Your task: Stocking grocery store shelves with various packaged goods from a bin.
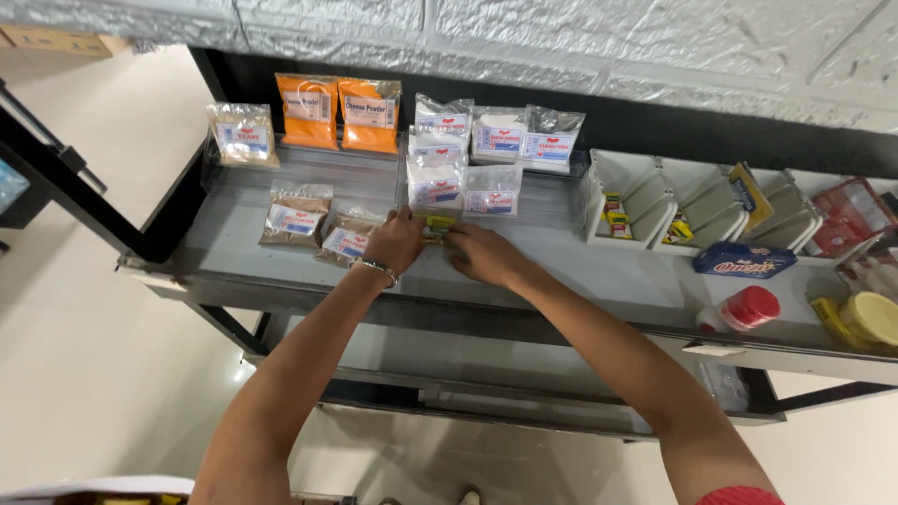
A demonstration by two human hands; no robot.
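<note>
- Left of centre, two brown powder sachets (318, 224) lie flat on the grey shelf (599, 276), just beside my left hand (395, 241).
- At centre, my left hand, a bracelet at its wrist, pinches one end of a small yellow packet (436, 225).
- The packet lies between my hands, long axis across the frame, below the white powder sachets (463, 178).
- My right hand (485, 254) closes on its other end; both hands almost touch, equally near.
- My fingers hide most of the packet, so I can't make out what kind it is.
- Far right, a red-capped jar (745, 310).
</note>
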